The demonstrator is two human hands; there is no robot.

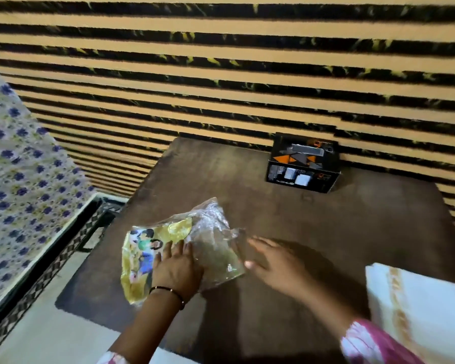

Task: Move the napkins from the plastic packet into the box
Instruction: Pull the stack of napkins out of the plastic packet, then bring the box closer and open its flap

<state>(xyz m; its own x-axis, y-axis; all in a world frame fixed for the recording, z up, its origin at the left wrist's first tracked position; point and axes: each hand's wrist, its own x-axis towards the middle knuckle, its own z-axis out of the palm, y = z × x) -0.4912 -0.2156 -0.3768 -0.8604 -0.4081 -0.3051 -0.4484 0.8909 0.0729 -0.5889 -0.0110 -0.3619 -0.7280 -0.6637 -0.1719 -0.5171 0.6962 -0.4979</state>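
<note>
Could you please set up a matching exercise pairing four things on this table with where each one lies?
Things:
1. plastic packet
2. box
3. stack of napkins
4. right hand

Places:
A. at the far edge of the table, against the striped wall
B. at the near right corner of the table
C. under the flat left hand
D. open, just right of the packet

Pairs: 1-C, 2-A, 3-B, 4-D
</note>
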